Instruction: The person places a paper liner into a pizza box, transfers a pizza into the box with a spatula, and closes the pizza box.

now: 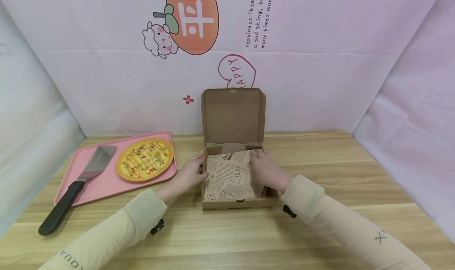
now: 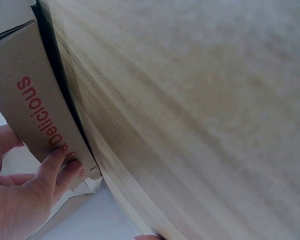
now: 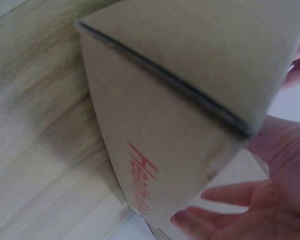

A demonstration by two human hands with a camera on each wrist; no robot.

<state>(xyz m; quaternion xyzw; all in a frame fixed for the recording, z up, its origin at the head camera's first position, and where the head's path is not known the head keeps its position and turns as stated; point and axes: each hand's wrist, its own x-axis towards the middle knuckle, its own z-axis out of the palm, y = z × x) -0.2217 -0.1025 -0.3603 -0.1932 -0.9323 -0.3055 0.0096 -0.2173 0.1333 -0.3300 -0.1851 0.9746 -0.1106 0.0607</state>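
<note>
Printed paper (image 1: 222, 175) is lying inside the box (image 1: 222, 204), between my hands. My left hand (image 1: 190, 171) is gripping the box's left wall; my right hand (image 1: 266, 169) is touching the sheet, its fingers spread. Uneven pressing could be creasing the paper; too hard a grip, bending the wall. I'm counting one sheet, one box and, beyond my left hand, one tray (image 1: 103, 183) bearing one pizza (image 1: 145, 160) and one spatula (image 1: 96, 160).

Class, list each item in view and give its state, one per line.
Pizza box: open, lid upright
Newsprint-patterned paper: spread inside box
Pink tray: flat on wooden table
Pizza: whole, on tray
Metal spatula: lying on tray, handle overhanging
Left hand: holding box's left wall
Right hand: touching paper
</note>
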